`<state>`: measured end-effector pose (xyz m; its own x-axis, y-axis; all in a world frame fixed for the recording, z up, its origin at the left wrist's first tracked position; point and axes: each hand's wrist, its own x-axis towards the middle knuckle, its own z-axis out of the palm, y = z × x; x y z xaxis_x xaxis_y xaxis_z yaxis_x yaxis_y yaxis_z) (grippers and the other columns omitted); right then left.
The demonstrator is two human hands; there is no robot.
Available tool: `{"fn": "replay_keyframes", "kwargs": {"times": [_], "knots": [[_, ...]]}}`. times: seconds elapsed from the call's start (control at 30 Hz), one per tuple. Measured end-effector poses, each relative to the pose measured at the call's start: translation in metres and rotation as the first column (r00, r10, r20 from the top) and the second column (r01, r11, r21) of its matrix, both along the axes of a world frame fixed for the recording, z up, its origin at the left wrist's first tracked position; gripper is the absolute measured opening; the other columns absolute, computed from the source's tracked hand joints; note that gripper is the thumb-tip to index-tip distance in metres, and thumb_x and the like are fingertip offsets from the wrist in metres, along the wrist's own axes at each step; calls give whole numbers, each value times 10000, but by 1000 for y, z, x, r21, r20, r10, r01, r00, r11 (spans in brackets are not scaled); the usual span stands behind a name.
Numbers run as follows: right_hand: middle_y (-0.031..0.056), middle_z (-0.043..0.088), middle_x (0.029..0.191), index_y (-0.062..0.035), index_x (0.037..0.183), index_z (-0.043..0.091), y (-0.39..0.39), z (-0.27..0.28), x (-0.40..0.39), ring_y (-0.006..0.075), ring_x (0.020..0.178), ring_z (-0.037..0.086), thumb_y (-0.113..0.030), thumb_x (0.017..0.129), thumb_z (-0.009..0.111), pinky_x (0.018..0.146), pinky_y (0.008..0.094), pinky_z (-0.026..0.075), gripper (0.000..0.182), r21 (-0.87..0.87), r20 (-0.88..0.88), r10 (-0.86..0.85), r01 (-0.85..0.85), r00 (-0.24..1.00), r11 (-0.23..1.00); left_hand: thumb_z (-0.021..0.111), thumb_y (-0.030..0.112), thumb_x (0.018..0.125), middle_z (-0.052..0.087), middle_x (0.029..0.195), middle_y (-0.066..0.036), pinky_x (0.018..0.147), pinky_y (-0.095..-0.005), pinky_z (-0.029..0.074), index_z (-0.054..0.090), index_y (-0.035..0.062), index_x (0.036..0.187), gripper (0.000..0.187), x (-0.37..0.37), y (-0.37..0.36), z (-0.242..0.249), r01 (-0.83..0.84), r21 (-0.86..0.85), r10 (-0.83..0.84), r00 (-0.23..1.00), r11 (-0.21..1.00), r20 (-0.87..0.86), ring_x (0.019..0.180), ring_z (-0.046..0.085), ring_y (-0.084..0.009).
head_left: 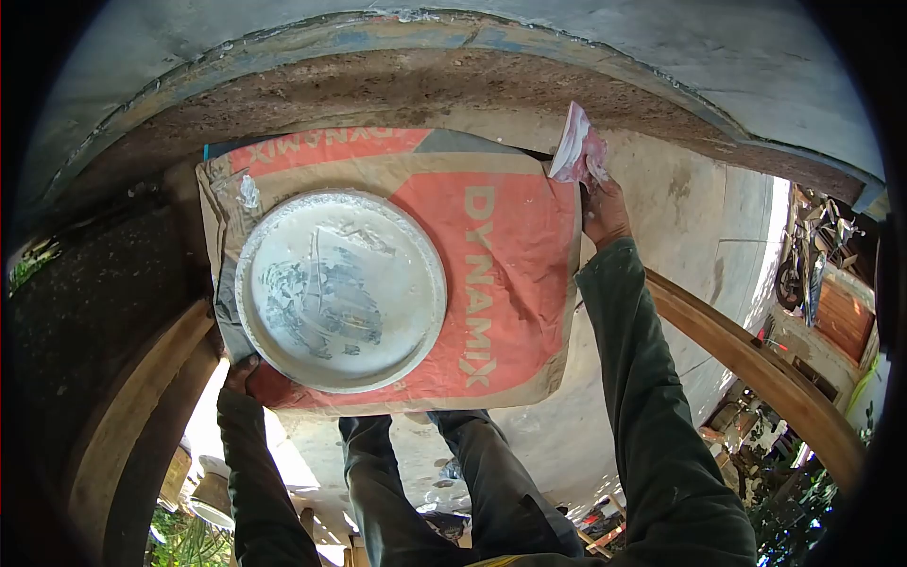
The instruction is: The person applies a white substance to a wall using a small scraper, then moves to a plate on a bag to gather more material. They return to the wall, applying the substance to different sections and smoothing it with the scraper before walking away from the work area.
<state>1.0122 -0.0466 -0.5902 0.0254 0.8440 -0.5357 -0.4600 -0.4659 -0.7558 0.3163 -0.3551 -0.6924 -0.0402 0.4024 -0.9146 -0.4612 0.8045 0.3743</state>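
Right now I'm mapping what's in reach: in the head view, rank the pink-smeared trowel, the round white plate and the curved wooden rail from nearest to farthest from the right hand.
1. Trowel: in the right hand, above it.
2. Curved wooden rail: lower right.
3. Round white plate: left, on the sack.

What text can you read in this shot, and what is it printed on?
"DYNAMIX", large pale letters running down the red band of the paper sack.
"DYNAMIX", smaller and upside down, on the sack's top edge strip.
No readable text on the round pan or the trowel.
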Motion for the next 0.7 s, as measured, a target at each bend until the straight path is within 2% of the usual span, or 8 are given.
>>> {"fn": "replay_keyframes", "kwargs": {"times": [0.03, 0.07, 0.17, 0.2, 0.3, 0.43, 0.53, 0.7], "knots": [[31, 680, 1193, -101, 1231, 646, 1, -4, 0, 206, 1089, 630, -292, 975, 584, 981, 375, 496, 325, 6, 11, -12, 12, 1000, 1000, 791, 231, 823, 548, 1375, -101, 1049, -420, 457, 453, 75, 1443, 723, -6, -1, -4, 91, -235, -84, 996, 968, 42, 1210, 564, -259], [31, 677, 1202, -104, 1231, 646, 4, -7, 0, 209, 1089, 628, -306, 975, 591, 985, 379, 494, 331, 16, 20, -22, 21, 1000, 1000, 791, 231, 823, 548, 1375, -101, 1049, -420, 457, 453, 75, 1443, 723, -7, -6, -7, 86, -241, -79, 996, 967, 38, 1210, 564, -259], [34, 678, 1195, -109, 1231, 645, 0, 8, -10, 208, 1087, 626, -314, 979, 598, 985, 383, 493, 329, -11, -5, 1, -1, 1000, 1000, 796, 240, 818, 552, 1370, -102, 1052, -417, 451, 451, 72, 1445, 735, -13, -12, -8, 98, -210, -93, 995, 973, 30, 1213, 559, -260], [35, 677, 1204, -111, 1232, 643, -2, 5, -10, 206, 1102, 619, -316, 979, 599, 988, 382, 490, 328, 31, 132, 32, -36, 991, 999, 798, 243, 816, 553, 1368, -103, 1053, -416, 450, 451, 71, 1446, 740, -11, -10, -10, 104, -202, -99, 995, 974, 31, 1215, 558, -260], [42, 673, 1222, -101, 1234, 639, -4, 6, -11, 208, 1123, 613, -315, 980, 596, 995, 374, 484, 335, 62, 18, 5, -6, 1000, 998, 803, 252, 810, 557, 1364, -104, 1056, -414, 445, 448, 68, 1448, 752, 0, 1, -14, 115, -168, -110, 993, 979, 36, 1218, 553, -260], [49, 668, 1240, -85, 1248, 631, -12, 16, -15, 216, 1148, 608, -314, 973, 599, 1013, 371, 472, 359, 55, 76, 37, -42, 996, 998, 810, 264, 803, 562, 1357, -106, 1060, -410, 438, 446, 65, 1450, 769, -9, -12, -11, 124, -103, -122, 992, 987, 21, 1222, 547, -260], [59, 661, 1258, -70, 1267, 621, -15, 17, -17, 227, 1165, 604, -309, 973, 581, 1031, 376, 460, 381, 37, 27, -26, 25, 999, 999, 816, 272, 798, 565, 1352, -107, 1063, -407, 432, 444, 62, 1452, 782, -12, -10, -9, 134, -32, -133, 991, 991, 14, 1225, 542, -260], [59, 651, 1283, -83, 1297, 614, -37, 17, -14, 233, 1178, 596, -313, 963, 539, 1048, 383, 448, 413, -17, 137, -129, 133, 982, 991, 824, 287, 789, 571, 1344, -110, 1068, -402, 424, 440, 58, 1456, 803, -12, 8, -21, 179, 67, -181, 983, 982, 19, 1230, 535, -260]]}}
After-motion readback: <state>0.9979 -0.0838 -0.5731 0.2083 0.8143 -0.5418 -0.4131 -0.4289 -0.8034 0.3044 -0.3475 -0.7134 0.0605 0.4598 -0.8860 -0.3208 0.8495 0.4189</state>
